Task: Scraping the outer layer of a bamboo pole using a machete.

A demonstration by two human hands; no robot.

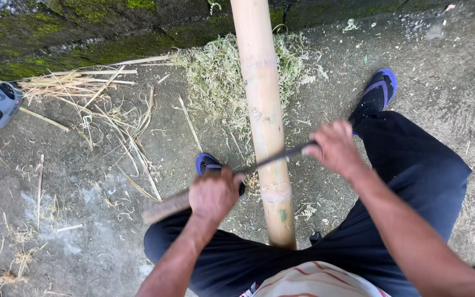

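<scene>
Your left hand [213, 193] and right hand [333, 147] each clench an end of the blade [273, 158], laid across the bamboo pole [264, 110] at frame centre.

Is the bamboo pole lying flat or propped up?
Propped up: the bamboo pole slants from between the knees to the mossy wall, blade laid across it.

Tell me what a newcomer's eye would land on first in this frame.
The thick pale bamboo pole running up the centre, with a long dark blade laid across it. The left hand grips its wooden handle, the right hand its far end. Pale shavings litter the concrete ground.
</scene>
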